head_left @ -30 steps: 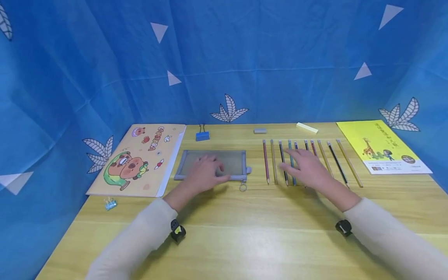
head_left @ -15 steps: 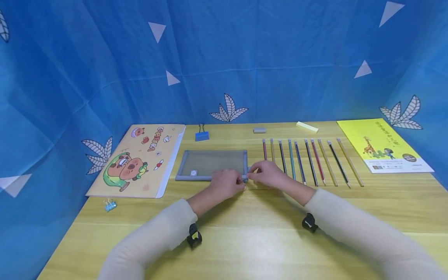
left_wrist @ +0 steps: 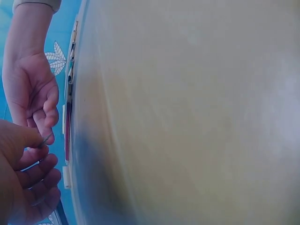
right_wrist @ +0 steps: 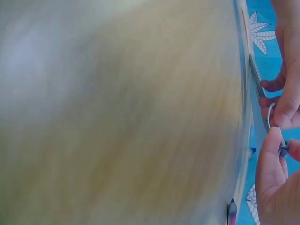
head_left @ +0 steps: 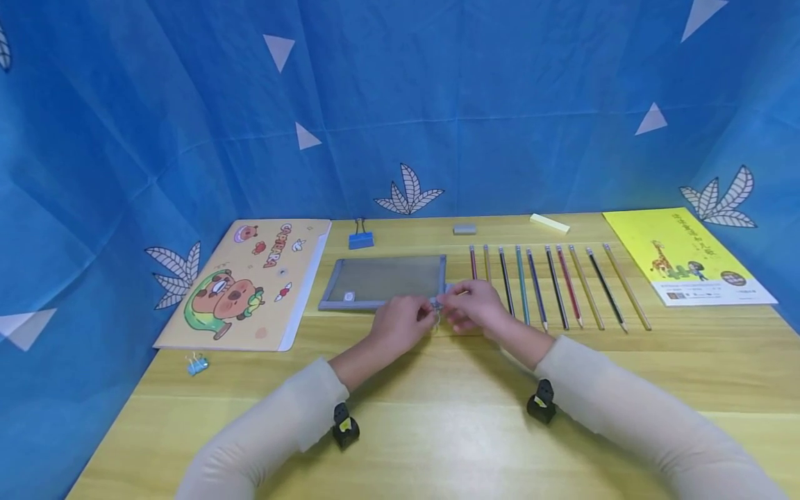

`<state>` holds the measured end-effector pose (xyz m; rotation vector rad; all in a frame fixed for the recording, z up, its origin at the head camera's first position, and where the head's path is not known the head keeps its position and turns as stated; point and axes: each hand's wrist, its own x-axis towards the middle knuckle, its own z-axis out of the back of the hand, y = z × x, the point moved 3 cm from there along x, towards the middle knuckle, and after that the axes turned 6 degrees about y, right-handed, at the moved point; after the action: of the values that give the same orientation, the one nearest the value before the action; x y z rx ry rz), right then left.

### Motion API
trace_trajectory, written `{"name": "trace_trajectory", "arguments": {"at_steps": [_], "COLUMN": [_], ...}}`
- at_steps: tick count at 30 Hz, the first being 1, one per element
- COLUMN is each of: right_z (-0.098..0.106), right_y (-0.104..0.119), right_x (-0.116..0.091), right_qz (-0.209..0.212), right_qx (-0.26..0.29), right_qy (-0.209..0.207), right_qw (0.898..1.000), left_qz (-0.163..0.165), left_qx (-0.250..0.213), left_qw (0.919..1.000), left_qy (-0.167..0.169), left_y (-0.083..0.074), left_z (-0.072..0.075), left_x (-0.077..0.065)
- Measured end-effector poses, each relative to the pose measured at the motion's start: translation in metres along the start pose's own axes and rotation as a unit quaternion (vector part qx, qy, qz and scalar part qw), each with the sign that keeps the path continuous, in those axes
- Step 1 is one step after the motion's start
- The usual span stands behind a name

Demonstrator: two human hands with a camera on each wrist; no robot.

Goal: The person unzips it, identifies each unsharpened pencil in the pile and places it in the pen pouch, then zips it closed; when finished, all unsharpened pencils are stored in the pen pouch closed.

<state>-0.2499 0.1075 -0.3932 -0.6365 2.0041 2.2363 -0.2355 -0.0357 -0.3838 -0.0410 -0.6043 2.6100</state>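
Observation:
A grey mesh pencil pouch (head_left: 387,279) with a zip lies in the middle of the table in the head view, its near right corner between my hands. My left hand (head_left: 401,323) pinches the metal ring (right_wrist: 270,115) that hangs at this corner. Close beside it, my right hand (head_left: 475,307) pinches the zip end of the pouch, where a small dark grey piece (right_wrist: 283,148) shows between finger and thumb. The hands nearly touch. The left wrist view shows my left hand (left_wrist: 28,176) below the right hand (left_wrist: 33,91); the fingers partly hide the ring and corner.
Several pencils (head_left: 536,288) lie in a row right of the pouch. Behind are a grey eraser (head_left: 464,229), a pale yellow stick (head_left: 550,223) and a blue binder clip (head_left: 361,240). A capybara folder (head_left: 250,285), light-blue clip (head_left: 196,364) and yellow booklet (head_left: 684,253) lie at the sides.
My left hand has come right from over the pouch to its ring, and my right hand left from over the pencils to the corner. The pouch has shifted slightly away from me.

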Motion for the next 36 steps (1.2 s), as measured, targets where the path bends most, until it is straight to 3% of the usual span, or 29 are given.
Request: {"name": "trace_trajectory", "arguments": {"at_steps": [6, 12, 28, 36], "right_z": [-0.001, 0.0, 0.006, 0.017], "right_y": [-0.001, -0.002, 0.005, 0.006], "right_x": [-0.003, -0.005, -0.006, -0.004], "right_qz": [0.005, 0.0, -0.006, 0.002], "right_qx": [0.07, 0.115, 0.166, 0.169], "right_qy": [-0.018, -0.046, -0.041, -0.038], "right_qw": [0.997, 0.992, 0.985, 0.985], "left_qz": [0.0, 0.031, 0.135, 0.176], "left_qx": [0.004, 0.005, 0.031, 0.077], "left_qw": [1.0, 0.9994, 0.9904, 0.9814], "left_qy": [0.005, 0.012, -0.005, 0.002], "left_y": [0.0, 0.011, 0.061, 0.094], "left_z": [0.0, 0.008, 0.035, 0.051], "left_x": [-0.001, -0.005, -0.019, -0.026]}}
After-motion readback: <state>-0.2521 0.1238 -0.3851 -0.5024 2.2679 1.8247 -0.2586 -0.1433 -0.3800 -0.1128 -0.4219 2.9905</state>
